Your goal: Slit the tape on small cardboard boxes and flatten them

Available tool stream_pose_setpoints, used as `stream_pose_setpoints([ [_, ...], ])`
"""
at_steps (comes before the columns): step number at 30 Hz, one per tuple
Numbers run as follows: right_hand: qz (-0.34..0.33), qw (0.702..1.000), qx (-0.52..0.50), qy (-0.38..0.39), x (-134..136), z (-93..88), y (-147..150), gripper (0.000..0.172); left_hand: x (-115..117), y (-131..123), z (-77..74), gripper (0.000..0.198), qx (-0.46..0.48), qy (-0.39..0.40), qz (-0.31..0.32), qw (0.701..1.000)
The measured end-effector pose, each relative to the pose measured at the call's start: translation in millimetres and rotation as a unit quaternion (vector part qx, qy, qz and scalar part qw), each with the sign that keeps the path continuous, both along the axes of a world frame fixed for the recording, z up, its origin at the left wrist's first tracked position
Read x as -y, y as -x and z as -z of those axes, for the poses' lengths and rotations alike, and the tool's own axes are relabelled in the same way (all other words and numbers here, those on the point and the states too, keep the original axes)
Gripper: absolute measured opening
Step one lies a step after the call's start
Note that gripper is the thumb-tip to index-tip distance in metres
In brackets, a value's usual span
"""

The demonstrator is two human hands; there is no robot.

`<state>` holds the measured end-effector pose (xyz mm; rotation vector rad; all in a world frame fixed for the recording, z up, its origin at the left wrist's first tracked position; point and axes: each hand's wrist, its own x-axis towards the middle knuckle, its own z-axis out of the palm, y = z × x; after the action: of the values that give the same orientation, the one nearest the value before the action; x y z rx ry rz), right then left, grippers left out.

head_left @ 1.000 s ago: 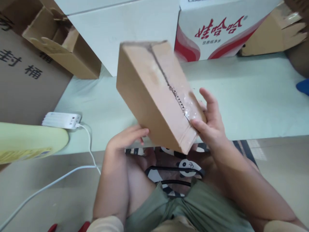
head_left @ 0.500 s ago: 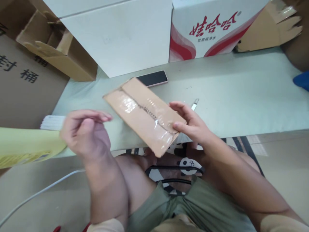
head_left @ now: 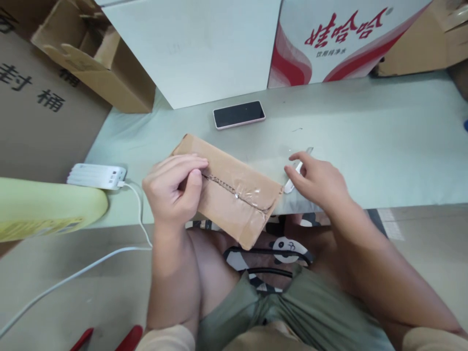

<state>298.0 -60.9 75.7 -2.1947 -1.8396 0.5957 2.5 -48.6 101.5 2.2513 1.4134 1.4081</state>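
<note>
A small brown cardboard box [head_left: 237,195] with a taped, jagged seam lies flat at the near edge of the pale green table [head_left: 383,141], partly overhanging it. My left hand [head_left: 173,187] is closed on the box's left end, fingers curled over the top. My right hand [head_left: 318,180] has left the box and rests on the table just to its right, fingers closing round a small white-handled cutter [head_left: 298,168] whose metal tip sticks out beyond them.
A black phone [head_left: 239,114] lies on the table behind the box. A white power strip [head_left: 97,176] with a cable sits at the left edge. Large cartons stand along the back: white [head_left: 190,48], red-and-white [head_left: 347,39], brown open ones [head_left: 91,58]. A yellow object [head_left: 44,209] lies left.
The box went from held up on end to flat on the table edge. My left hand came back and gripped its left end. My right hand let go and reached the cutter.
</note>
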Motion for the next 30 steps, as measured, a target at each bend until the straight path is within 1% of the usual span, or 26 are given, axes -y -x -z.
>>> stream_pose_setpoints([
  [1,0.001,0.998,0.053,0.04,-1,-0.2,-5,0.05,0,0,-0.4,0.026,0.0,0.004,-0.003,1.0],
  [3,-0.014,0.99,0.108,0.089,-3,2.2,-13,0.051,0,0,-0.4,0.026,0.003,0.009,-0.005,1.0],
  [5,-0.025,0.987,0.125,0.099,-4,6.9,-17,0.046,-1,0,0.0,0.025,0.007,0.009,-0.004,1.0],
  [8,-0.024,0.987,0.118,0.103,-6,13.0,-18,0.033,0,0,-2.0,0.024,0.004,0.016,0.001,1.0],
  [11,-0.031,0.996,0.057,0.066,-6,13.8,-16,0.018,6,-1,-10.5,0.019,-0.023,0.055,-0.005,0.998],
  [14,-0.032,0.998,-0.047,0.009,-4,10.2,-12,0.015,17,-5,-21.5,0.019,-0.065,0.114,-0.005,0.991],
  [17,-0.026,0.992,-0.123,-0.024,-2,7.0,-7,0.015,26,-12,-26.1,0.035,-0.108,0.142,0.003,0.984],
  [19,-0.023,0.985,-0.166,-0.045,-1,6.4,-5,0.018,28,-16,-24.7,0.046,-0.132,0.152,-0.008,0.979],
  [21,-0.021,0.971,-0.226,-0.069,1,5.7,-4,0.024,28,-17,-21.8,0.05,-0.145,0.162,-0.017,0.976],
  [22,-0.021,0.959,-0.269,-0.083,2,4.9,-4,0.027,28,-18,-20.7,0.048,-0.146,0.163,-0.019,0.976],
  [23,-0.022,0.941,-0.324,-0.098,3,3.5,-5,0.029,27,-18,-20.1,0.044,-0.146,0.162,-0.02,0.976],
  [24,-0.027,0.913,-0.392,-0.107,4,1.7,-5,0.03,27,-18,-20.2,0.04,-0.145,0.159,-0.023,0.976],
  [25,-0.035,0.877,-0.466,-0.112,5,-0.5,-6,0.029,27,-19,-21.1,0.036,-0.146,0.16,-0.029,0.976],
  [26,-0.046,0.833,-0.538,-0.119,6,-2.9,-6,0.028,27,-20,-22.8,0.033,-0.15,0.165,-0.036,0.974],
  [27,-0.058,0.788,-0.599,-0.126,8,-5.6,-7,0.028,28,-22,-25.1,0.03,-0.156,0.174,-0.043,0.971],
  [28,-0.068,0.751,-0.643,-0.134,9,-8.4,-7,0.027,29,-24,-27.7,0.029,-0.164,0.184,-0.051,0.968],
  [29,-0.075,0.725,-0.669,-0.145,10,-11.5,-6,0.026,29,-26,-30.3,0.028,-0.171,0.194,-0.057,0.964],
  [30,-0.081,0.71,-0.681,-0.159,11,-15.0,-5,0.024,30,-27,-32.6,0.027,-0.177,0.201,-0.062,0.961],
])
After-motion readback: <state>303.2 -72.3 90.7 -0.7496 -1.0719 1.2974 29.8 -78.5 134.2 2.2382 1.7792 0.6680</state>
